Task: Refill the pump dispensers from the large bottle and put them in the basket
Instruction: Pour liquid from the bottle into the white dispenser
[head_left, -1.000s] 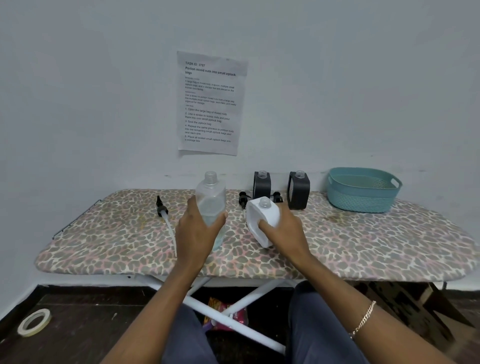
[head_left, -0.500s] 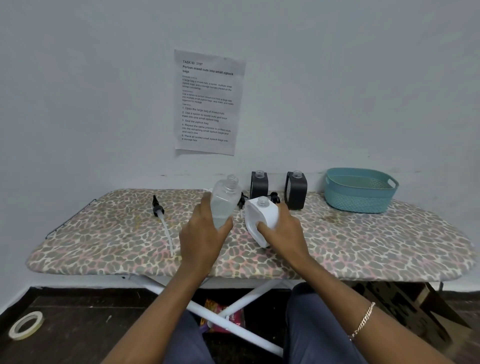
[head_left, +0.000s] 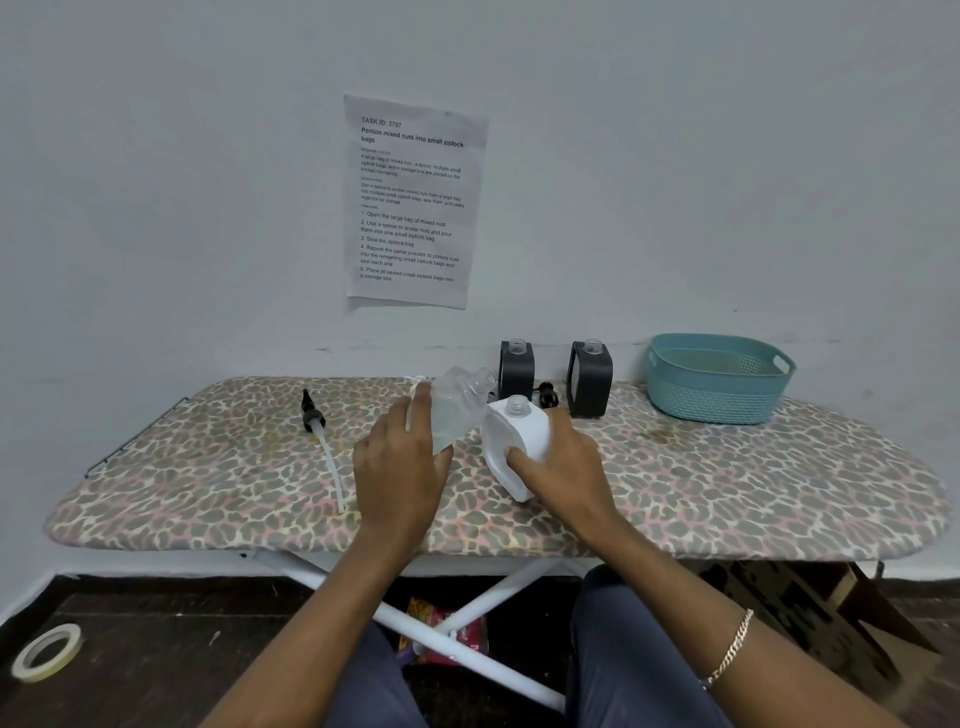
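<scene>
This looks like a plain room in a home, not a workshop. An ironing board (head_left: 727, 483) with a leopard-print cover and white crossed legs (head_left: 467, 654) stands against a bare pale wall (head_left: 727, 156) bearing a printed task sheet (head_left: 413, 202). A tape roll (head_left: 47, 652), snack packet (head_left: 447, 631) and cardboard box (head_left: 810, 623) lie on the dark floor (head_left: 156, 649).
</scene>
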